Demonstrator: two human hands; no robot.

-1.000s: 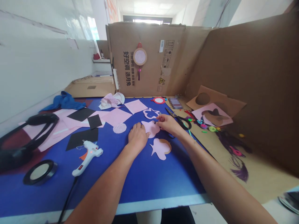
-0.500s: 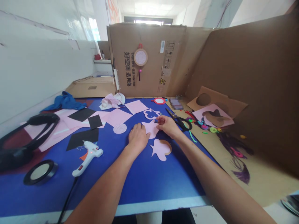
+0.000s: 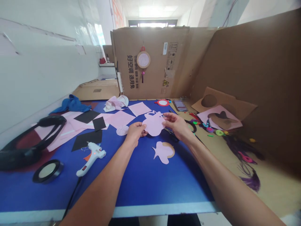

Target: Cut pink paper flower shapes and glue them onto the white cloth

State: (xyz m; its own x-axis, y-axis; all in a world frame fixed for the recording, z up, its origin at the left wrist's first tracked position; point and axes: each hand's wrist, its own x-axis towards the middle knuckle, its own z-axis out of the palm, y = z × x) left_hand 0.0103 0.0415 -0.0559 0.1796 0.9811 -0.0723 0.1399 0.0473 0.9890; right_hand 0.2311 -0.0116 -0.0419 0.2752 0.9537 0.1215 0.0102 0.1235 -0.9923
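A pink paper cutout (image 3: 154, 125) with a curved outline is held up above the blue table between both hands. My left hand (image 3: 135, 133) pinches its left edge, and my right hand (image 3: 176, 125) grips the right edge between thumb and fingers. Below them on the table lies another pink cutout (image 3: 162, 153) with a tan rounded piece along its right side. Behind the held paper, a pink outline-shaped piece (image 3: 150, 113) shows only in part. Scissors (image 3: 172, 135) lie partly hidden under my right hand. A whitish round paper (image 3: 122, 130) is left of my left hand.
At left are a white glue gun (image 3: 91, 158), a tape roll (image 3: 48, 171), black headphones (image 3: 33, 141) and black paper (image 3: 87, 139). Beads (image 3: 219, 132), purple tassels (image 3: 251, 180) and a pink sheet with a cut hole (image 3: 218, 114) lie right. Cardboard walls (image 3: 178, 59) stand behind and right.
Both hands have lifted the pink cutout from the table and tilted it up, so its broad face shows. The scissors are now more covered by my right hand. The view has shifted slightly.
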